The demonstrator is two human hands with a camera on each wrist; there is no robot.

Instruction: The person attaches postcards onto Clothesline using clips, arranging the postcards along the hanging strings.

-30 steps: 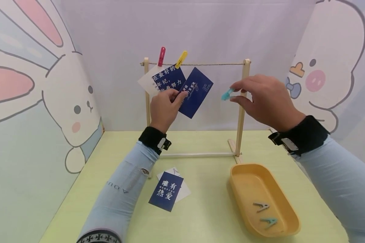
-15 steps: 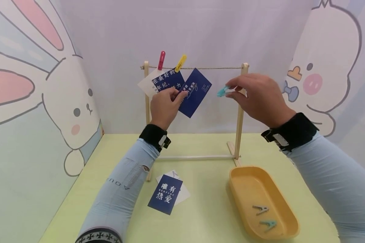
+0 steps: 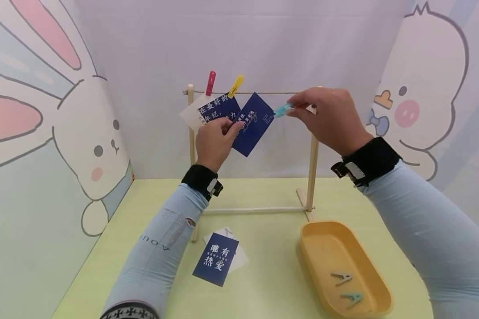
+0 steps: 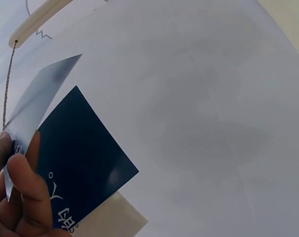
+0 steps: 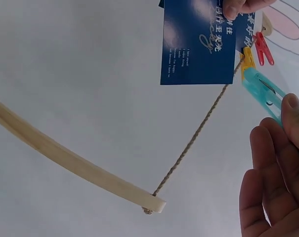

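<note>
Two hands are raised above the table (image 3: 271, 274), each pinching something. The left hand (image 3: 214, 141) grips a dark blue card (image 3: 255, 126) by its left side, thumb on the printed face, fingers bent in behind. The right hand (image 3: 331, 117) pinches a light-blue clip (image 3: 282, 110) between thumb and forefinger, its other fingers loosely curled. The held card is tilted, its top corner about level with the rope (image 3: 269, 93) in the head view; the clip's tip points at its right corner, so close that contact cannot be told. To the left of the held card, a red clip (image 3: 210, 83) holds a white card (image 3: 189, 115) near the rope's left end, and a yellow clip (image 3: 236, 86) holds another blue card (image 3: 221, 106). The left forearm slants up and right, while the right one reaches up and left from the right side, bent at the wrist. Below, a printed blue card (image 3: 216, 259) overlaps white paper (image 3: 239, 260) on the table, left of a yellow tray (image 3: 308, 254); toward the tray's near edge lie a grey clip (image 3: 343, 278) and a green clip (image 3: 353, 297).
</note>
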